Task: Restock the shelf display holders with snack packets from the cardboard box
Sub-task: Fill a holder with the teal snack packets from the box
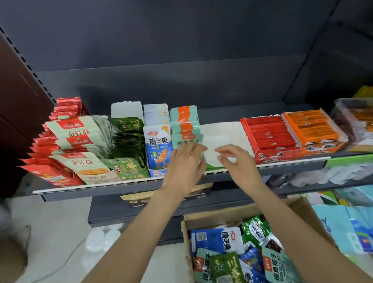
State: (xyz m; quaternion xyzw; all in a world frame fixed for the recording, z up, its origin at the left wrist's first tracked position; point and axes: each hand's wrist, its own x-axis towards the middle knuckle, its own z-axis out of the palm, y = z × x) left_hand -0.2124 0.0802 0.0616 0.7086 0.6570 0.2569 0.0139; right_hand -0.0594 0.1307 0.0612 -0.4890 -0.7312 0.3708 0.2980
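Note:
A row of teal-and-orange snack packets (185,127) stands in a display holder on the shelf (139,182). My left hand (186,164) rests flat against the front packet of that row, fingers spread. Just to the right, my right hand (234,159) hovers with curled fingers and holds nothing, in front of an empty white holder (223,135). The cardboard box (296,208) sits low at the centre right, filled with mixed blue, green and teal packets (215,241).
Left of the teal row stand holders of blue-white packets (158,148), green packets (127,144), beige packets (79,147) and red packets (44,164). Red (269,133) and orange (311,127) cartons fill the shelf's right side. Large pale-blue bags (367,226) lie at the right.

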